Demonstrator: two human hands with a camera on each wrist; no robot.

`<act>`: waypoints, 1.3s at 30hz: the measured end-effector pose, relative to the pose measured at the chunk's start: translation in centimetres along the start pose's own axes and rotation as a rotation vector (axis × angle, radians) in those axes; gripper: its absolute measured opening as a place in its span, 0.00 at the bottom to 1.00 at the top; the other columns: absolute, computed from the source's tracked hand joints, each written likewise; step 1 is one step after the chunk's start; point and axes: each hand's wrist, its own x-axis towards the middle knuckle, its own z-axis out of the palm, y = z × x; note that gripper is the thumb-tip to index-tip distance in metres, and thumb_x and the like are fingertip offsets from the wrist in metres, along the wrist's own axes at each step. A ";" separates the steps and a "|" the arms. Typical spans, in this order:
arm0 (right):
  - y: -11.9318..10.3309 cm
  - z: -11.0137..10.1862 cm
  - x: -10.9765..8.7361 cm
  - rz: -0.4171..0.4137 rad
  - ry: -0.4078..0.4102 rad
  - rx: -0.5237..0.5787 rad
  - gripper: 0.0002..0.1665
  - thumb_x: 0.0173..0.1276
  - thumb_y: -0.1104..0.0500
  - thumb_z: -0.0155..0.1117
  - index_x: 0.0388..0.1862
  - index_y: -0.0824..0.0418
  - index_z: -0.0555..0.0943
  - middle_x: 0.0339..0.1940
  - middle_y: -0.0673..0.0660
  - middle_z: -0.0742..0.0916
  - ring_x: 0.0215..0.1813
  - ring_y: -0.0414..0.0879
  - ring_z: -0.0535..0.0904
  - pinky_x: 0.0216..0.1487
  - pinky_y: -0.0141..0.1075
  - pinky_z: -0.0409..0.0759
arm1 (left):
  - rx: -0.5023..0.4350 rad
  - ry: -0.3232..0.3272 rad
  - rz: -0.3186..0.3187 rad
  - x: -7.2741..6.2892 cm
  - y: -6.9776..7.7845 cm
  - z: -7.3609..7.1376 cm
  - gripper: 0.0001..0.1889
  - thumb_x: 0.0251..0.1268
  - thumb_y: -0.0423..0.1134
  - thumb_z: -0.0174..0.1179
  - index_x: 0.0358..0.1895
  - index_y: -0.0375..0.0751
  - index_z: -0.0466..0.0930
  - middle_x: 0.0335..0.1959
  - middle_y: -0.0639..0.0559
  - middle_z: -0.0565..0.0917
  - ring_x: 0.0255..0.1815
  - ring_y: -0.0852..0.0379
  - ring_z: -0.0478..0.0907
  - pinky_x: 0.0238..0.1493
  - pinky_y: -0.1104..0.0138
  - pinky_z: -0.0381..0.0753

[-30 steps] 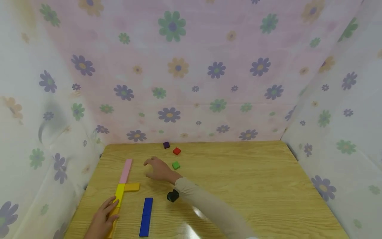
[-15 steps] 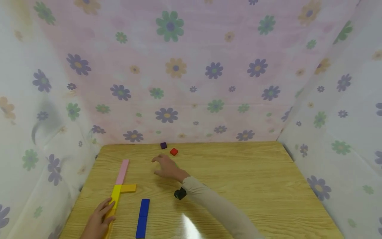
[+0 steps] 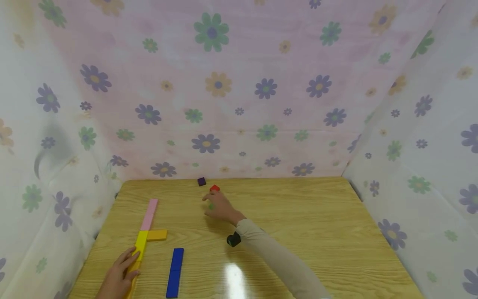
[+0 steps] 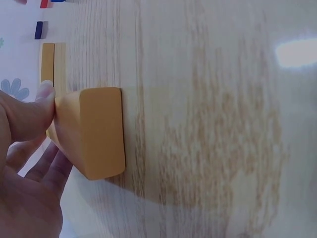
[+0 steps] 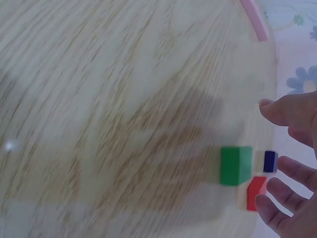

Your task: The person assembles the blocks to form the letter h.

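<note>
My left hand (image 3: 117,274) lies over the near end of a row of flat blocks. In the left wrist view, its thumb and fingers sit on opposite sides of an orange block (image 4: 101,134), holding it. Farther along the row come a yellow block (image 3: 141,243) and a pink strip (image 3: 149,214). Another orange block (image 3: 157,235) sticks out to the right of the yellow one. My right hand (image 3: 222,207), fingers spread, is over a small green block (image 5: 237,166) without gripping it. Close by are a red block (image 5: 255,193) and a dark purple block (image 5: 270,161).
Two blue blocks (image 3: 175,273) lie end to end right of my left hand. Flowered sheets (image 3: 239,91) stand behind and at both sides of the wooden table (image 3: 317,232). A black device (image 3: 234,239) is at my right wrist.
My right hand has moved rightward, away from the pink strip to over the green block, partly covering it and the red one. My left hand stays on the row.
</note>
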 end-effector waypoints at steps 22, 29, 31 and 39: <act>2.8 1.1 -1.9 -0.033 -0.017 0.119 0.26 0.62 0.69 0.60 0.60 0.61 0.76 0.61 0.59 0.76 0.55 0.51 0.74 0.50 0.38 0.75 | -0.015 0.009 0.024 0.1 -0.1 0.1 0.26 0.53 0.26 0.66 0.58 0.23 0.73 0.60 0.30 0.70 0.57 0.29 0.68 0.48 0.46 0.74; 2.9 1.1 -2.0 -0.006 0.022 0.104 0.17 0.62 0.68 0.61 0.51 0.61 0.80 0.53 0.57 0.80 0.52 0.50 0.73 0.51 0.40 0.75 | -0.025 0.007 0.021 0.0 -0.2 0.0 0.26 0.53 0.27 0.66 0.58 0.23 0.73 0.60 0.30 0.70 0.57 0.29 0.69 0.47 0.47 0.75; 3.0 1.1 -2.1 0.004 0.035 0.124 0.15 0.62 0.68 0.63 0.48 0.61 0.81 0.50 0.56 0.81 0.51 0.49 0.75 0.50 0.39 0.75 | -0.027 0.013 0.020 0.0 -0.2 0.0 0.26 0.53 0.26 0.65 0.58 0.23 0.73 0.60 0.30 0.70 0.57 0.30 0.69 0.47 0.47 0.75; 3.2 1.4 -2.4 0.019 0.083 0.238 0.12 0.61 0.68 0.65 0.45 0.64 0.81 0.43 0.55 0.82 0.39 0.43 0.76 0.39 0.32 0.76 | -0.025 0.026 0.025 -0.1 -0.2 0.0 0.27 0.51 0.25 0.67 0.58 0.23 0.73 0.60 0.32 0.71 0.53 0.33 0.73 0.44 0.51 0.78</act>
